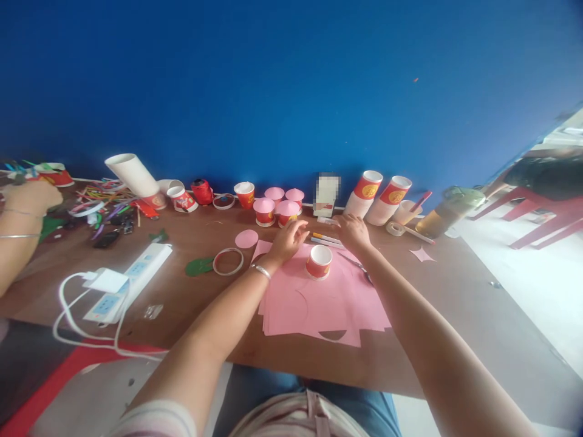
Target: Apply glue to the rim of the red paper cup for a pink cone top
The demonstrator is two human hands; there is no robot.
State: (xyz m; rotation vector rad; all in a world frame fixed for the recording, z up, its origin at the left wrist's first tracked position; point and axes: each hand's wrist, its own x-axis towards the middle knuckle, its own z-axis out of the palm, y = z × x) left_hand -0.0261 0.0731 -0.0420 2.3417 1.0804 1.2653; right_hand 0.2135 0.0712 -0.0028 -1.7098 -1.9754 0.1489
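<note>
My left hand is over the pink paper sheets, behind and left of a red and white paper cup. Its fingers are curved and apart, with nothing visible in them. Beyond the pens, my right hand is closed, its fingertips at a small white piece whose kind I cannot make out. Two pens, one with a yellow end, lie between my hands. Scissors rest on the sheets, partly hidden by my right forearm. Several cups with pink paper cone tops are just beyond my left hand.
Tall cup stacks and a tape roll are at the right, near a bottle. To the left are a bangle-like ring, a power strip with cables, and another person's hand. A blue wall rises behind.
</note>
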